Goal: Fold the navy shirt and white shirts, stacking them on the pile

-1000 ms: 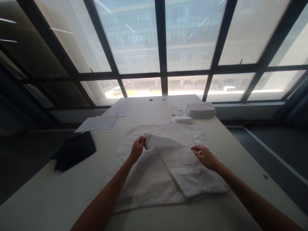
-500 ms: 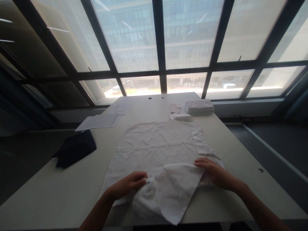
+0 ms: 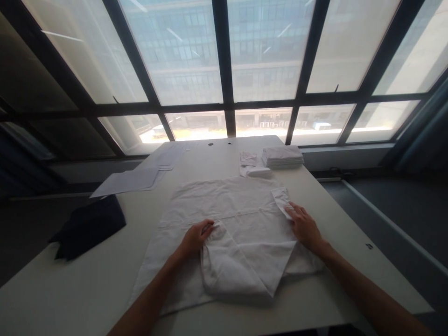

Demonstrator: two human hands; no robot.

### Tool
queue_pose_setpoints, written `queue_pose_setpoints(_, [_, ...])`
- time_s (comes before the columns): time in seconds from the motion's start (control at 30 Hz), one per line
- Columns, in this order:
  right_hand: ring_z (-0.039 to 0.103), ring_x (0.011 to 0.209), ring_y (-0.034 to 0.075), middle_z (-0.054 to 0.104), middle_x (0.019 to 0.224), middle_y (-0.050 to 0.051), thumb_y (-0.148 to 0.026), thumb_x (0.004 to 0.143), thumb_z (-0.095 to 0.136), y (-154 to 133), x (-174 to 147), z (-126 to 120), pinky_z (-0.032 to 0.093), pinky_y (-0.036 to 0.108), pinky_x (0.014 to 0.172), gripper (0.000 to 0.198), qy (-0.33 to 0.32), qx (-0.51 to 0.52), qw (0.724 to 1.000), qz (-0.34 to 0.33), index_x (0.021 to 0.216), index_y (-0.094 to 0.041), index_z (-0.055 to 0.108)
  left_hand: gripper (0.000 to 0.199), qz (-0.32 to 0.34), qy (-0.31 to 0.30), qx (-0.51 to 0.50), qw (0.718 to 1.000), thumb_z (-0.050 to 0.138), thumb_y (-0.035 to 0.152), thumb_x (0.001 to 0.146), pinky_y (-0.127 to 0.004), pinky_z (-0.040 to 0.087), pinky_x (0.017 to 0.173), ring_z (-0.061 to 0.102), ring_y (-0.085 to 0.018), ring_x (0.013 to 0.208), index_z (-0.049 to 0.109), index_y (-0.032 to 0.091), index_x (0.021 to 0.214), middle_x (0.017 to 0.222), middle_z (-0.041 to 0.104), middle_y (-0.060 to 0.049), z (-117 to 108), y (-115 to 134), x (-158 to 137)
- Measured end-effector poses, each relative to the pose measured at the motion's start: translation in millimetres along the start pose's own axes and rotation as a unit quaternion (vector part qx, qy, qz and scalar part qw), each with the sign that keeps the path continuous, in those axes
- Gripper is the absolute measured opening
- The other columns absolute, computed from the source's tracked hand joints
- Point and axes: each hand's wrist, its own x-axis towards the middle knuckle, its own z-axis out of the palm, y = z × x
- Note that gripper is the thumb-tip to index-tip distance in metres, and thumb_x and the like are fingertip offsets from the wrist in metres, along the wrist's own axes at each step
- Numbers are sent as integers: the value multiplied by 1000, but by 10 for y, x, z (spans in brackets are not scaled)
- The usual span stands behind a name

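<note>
A white shirt (image 3: 224, 196) lies spread on the table, its button line running across and its collar (image 3: 280, 200) toward the right. The near part is folded over into a loose flap (image 3: 245, 266). My left hand (image 3: 198, 237) is closed in a pinch on the bunched cloth at this flap's upper left corner, just below the button line. At the right, my right hand (image 3: 305, 226) rests with outstretched fingers on the lower end of the collar. Its thumb is hidden.
The white table (image 3: 70, 298) carries a stack of folded white cloth (image 3: 283, 156) and a smaller folded white piece (image 3: 254, 165) at the far right. White paper sheets (image 3: 128, 179) and a dark navy cloth (image 3: 91, 226) lie on the left. Windows stand beyond.
My left hand has carried the pinched cloth away from me, up to near the button line. My right hand has moved forward from the fold to the collar. The view has shifted slightly right.
</note>
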Motion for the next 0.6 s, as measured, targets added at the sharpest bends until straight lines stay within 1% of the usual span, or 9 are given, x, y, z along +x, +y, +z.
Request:
queue_pose_setpoints(0.07, [57,124,28,63,137,13,-25,94,42,143,28,28,48,42,104,42,39,53,995,73,127,-22,67,35,2,17,1,1000,54,52,92,-36,53,92,72,-28,102,72,25,106,107,78,-5,58,-77,-29])
queue_pose_setpoints(0.17, [63,113,32,69,118,20,-36,95,37,450,10,28,50,45,99,48,101,98,969,203,126,-12,65,36,1,27,-5,1000,54,52,92,-37,53,93,72,-28,103,72,24,107,109,77,-6,82,-137,-61])
queue_pose_setpoints(0.23, [59,119,36,65,124,25,-35,92,39,594,-33,-14,47,50,102,56,156,63,955,244,137,-5,56,37,-3,24,-4,1000,54,53,93,-37,52,94,71,-28,104,72,24,108,110,77,-6,79,-149,-60])
queue_pose_setpoints(0.27, [54,126,38,59,132,28,-33,91,41,612,-50,-48,44,53,105,61,184,33,953,240,142,-2,50,37,-6,20,-2,1000,54,53,93,-38,52,94,71,-28,104,72,24,109,110,77,-6,76,-151,-53])
queue_pose_setpoints(0.33, [40,140,39,47,147,28,-29,91,41,511,-48,-129,35,56,113,63,207,-20,960,190,149,-3,43,38,-10,14,3,1000,53,53,93,-38,53,93,72,-29,102,72,25,109,109,77,-6,73,-152,-36])
queue_pose_setpoints(0.37, [34,145,38,42,152,25,-26,92,41,394,-21,-165,31,56,116,62,196,-35,968,152,150,-6,42,39,-12,11,6,1000,53,54,93,-38,53,92,72,-29,101,73,25,109,108,78,-6,72,-152,-28])
queue_pose_setpoints(0.47, [20,153,31,39,160,13,-15,91,42,-114,164,-185,17,56,123,59,94,-43,994,16,149,-20,47,39,-13,14,9,1000,54,55,92,-38,54,91,72,-29,99,74,24,107,105,78,-6,70,-150,-12])
queue_pose_setpoints(0.53, [15,155,29,35,163,11,-11,90,44,-447,349,-88,10,54,125,60,15,-33,996,-83,149,-22,48,40,-16,19,4,1000,55,56,91,-38,54,91,72,-30,100,74,24,106,106,78,-6,66,-145,-11])
queue_pose_setpoints(0.6, [17,155,29,34,163,13,-13,92,42,-679,548,89,11,51,125,57,-47,-26,989,-135,148,-17,50,41,-18,22,0,1000,55,56,91,-38,54,92,72,-30,101,74,24,106,107,78,-6,60,-136,-17])
